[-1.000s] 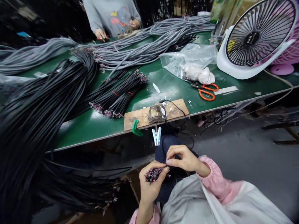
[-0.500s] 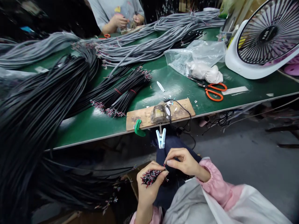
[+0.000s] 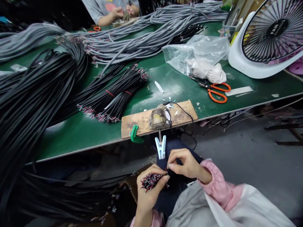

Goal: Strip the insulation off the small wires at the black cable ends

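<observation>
My left hand (image 3: pixel 148 194) is wrapped round a bundle of black cables (image 3: pixel 151 182), whose stripped ends show red, white and black wires. Its thumb and forefinger press together at the bundle's right side. There my right hand (image 3: pixel 183 162) pinches at a thin wire end, its fingertips close beside the left thumb; the wire itself is mostly hidden. Just beyond both hands, a light blue clothespin (image 3: pixel 161 147) is fixed to a metal shaft of a small motor (image 3: pixel 158 119). The motor sits on a wooden board (image 3: pixel 137 121) at the table's edge.
A green clamp (image 3: pixel 135 135) grips the board. Bundled black cables (image 3: pixel 113 94) and long grey cables (image 3: pixel 142 44) cover the left and back. Orange-handled scissors (image 3: pixel 219 92), a plastic bag (image 3: pixel 196 52) and a fan (image 3: pixel 251 53) are at right. Across the table another person's hands (image 3: pixel 123 12) work.
The view has shifted a little, so the table's left side appears farther left. Both hands keep nearly the same pinching pose at the bundle.
</observation>
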`<state>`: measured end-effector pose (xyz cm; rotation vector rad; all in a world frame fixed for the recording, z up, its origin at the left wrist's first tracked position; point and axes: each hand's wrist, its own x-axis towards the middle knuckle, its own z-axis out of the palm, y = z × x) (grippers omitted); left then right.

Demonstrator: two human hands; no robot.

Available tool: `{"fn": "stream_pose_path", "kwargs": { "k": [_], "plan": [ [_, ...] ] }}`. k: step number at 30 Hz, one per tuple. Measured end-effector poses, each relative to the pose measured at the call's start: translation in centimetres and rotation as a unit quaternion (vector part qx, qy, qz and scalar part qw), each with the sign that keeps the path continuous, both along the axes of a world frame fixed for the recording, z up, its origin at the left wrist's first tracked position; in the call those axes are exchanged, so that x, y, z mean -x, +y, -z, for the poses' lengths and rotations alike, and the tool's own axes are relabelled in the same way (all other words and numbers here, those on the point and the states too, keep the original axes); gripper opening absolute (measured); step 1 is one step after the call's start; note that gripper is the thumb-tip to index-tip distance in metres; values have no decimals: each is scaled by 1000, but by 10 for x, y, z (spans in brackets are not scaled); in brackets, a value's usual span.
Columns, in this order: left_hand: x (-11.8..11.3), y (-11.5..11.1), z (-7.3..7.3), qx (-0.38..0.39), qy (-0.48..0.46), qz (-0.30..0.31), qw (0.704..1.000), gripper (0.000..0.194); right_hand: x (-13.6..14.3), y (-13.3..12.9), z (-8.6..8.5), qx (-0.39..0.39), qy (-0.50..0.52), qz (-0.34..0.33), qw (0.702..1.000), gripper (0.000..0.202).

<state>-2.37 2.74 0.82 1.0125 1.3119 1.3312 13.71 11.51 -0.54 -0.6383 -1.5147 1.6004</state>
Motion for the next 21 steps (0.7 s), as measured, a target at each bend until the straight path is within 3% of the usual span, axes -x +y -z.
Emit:
{"fn": "stream_pose_path", "kwargs": {
  "k": [6,14,21],
  "plan": [
    [-2,-1,1,9,7,-1,1000,10,-1,-2,1,17,-1,-36,999,32],
    [-7,0,-3,5,15,5,1000,11,-4,-3,2,8,11,-26,1000,26],
    [-6,-1,-1,4,12,-1,1000,9,-3,-4,3,10,17,-23,1000,34]
  ]
}}
